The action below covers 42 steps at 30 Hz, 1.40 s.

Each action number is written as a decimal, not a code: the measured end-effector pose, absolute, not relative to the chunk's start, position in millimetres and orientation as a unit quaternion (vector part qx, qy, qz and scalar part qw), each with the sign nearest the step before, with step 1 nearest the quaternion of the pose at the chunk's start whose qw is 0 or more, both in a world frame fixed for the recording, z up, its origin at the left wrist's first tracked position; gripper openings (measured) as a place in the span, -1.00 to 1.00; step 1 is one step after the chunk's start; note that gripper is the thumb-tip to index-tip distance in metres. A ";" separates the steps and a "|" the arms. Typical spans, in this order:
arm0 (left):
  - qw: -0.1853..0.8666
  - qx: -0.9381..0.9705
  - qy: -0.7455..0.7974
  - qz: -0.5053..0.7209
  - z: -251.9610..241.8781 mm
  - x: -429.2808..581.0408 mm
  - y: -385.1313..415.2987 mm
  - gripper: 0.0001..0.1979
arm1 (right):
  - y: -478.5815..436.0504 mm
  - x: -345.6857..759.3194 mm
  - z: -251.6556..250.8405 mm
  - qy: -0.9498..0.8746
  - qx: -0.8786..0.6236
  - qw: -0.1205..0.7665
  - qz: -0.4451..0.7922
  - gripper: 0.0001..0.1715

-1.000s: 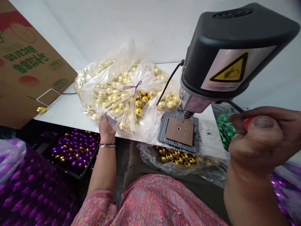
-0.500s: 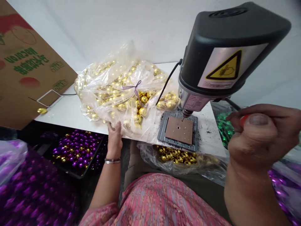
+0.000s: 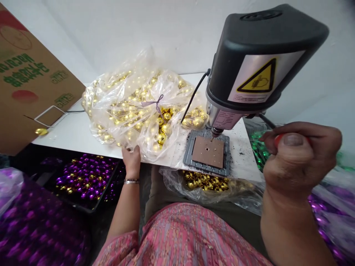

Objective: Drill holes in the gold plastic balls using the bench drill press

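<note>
Two large shapes fill my remote view: the white bench point(image 3: 69, 138) and, above it, the black head of a bench drill point(image 3: 263, 62) with a yellow warning triangle on its silver label. A printed cardboard sheet point(image 3: 33, 77) leans in at the far left, with a wire loop point(image 3: 50, 116) and one loose gold bauble point(image 3: 41, 131) just beside its lower edge. A big clear plastic bag point(image 3: 119, 111) of gold baubles sits on the bench, tied with a thin purple ribbon point(image 3: 155, 104). Below the bench edge I see a black tray point(image 3: 91, 210) of purple baubles and a second plastic bag point(image 3: 172, 181) of gold baubles, and green baubles point(image 3: 259, 151) show beyond the right hand. Under the drill chuck point(image 3: 216, 131), a grey jig point(image 3: 188, 151) carries a brown square plate point(image 3: 208, 152) with a central hole. The person's left hand point(image 3: 132, 160) touches the big bag's lower edge, its fingers point(image 3: 128, 150) slightly apart; I cannot tell whether they grip it. The right hand point(image 3: 294, 159) has its fingers point(image 3: 294, 129) clamped on a red-handled tool point(image 3: 279, 139), whose thin metal pin point(image 3: 256, 139) points left, apart from the jig.
</note>
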<state>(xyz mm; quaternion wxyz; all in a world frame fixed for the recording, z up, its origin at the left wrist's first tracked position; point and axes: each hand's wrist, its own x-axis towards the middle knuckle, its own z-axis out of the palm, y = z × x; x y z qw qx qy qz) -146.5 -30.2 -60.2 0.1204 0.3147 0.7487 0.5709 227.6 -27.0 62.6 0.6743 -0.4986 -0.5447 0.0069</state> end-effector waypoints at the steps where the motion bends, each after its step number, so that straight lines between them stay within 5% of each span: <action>1: 0.055 0.308 0.788 0.530 -56.4 -144.7 -41.2 -0.42 | -27.1 227.0 63.3 -0.545 -0.497 0.676 0.007 -0.52; 3: -0.061 0.321 0.809 0.490 -44.5 -134.9 -58.6 -0.37 | -27.3 225.4 65.1 -0.541 -0.493 0.681 0.004 -0.52; 6: -0.129 0.443 0.753 0.469 -24.1 -109.9 -64.6 -0.54 | -27.3 223.3 66.6 -0.541 -0.493 0.682 -0.005 -0.55; 8: -0.093 0.503 0.738 0.439 -17.4 -93.8 -56.2 -0.55 | -27.0 223.2 66.1 -0.541 -0.492 0.682 -0.006 -0.54; 14: 0.080 0.479 0.782 0.392 -47.3 -79.5 -31.4 -0.14 | -28.5 226.9 62.6 -0.547 -0.497 0.674 0.011 -0.53; 18: 0.128 0.425 0.767 0.464 -78.5 -85.5 -41.2 -0.34 | -30.1 225.9 63.0 -0.546 -0.500 0.672 0.002 -0.55; 22: 0.008 0.463 0.775 0.430 -88.1 -89.0 -52.5 -0.38 | -30.2 224.2 62.9 -0.544 -0.499 0.675 -0.006 -0.56; 26: -0.094 0.577 0.729 0.356 -60.7 -85.0 -59.1 -0.56 | -29.6 225.5 61.2 -0.548 -0.500 0.671 0.001 -0.55; 30: -0.057 0.655 0.640 0.398 -25.3 -76.1 -54.6 -0.70 | -28.3 227.6 57.6 -0.548 -0.489 0.679 -0.004 -0.53; 36: 0.067 0.632 0.711 0.301 -31.3 -85.4 -33.4 -0.73 | -30.8 233.1 51.3 -0.555 -0.510 0.657 0.022 -0.54; 42: 0.084 0.601 0.766 0.211 -44.9 -85.9 -38.9 -0.46 | -31.2 234.8 47.4 -0.557 -0.505 0.658 0.025 -0.55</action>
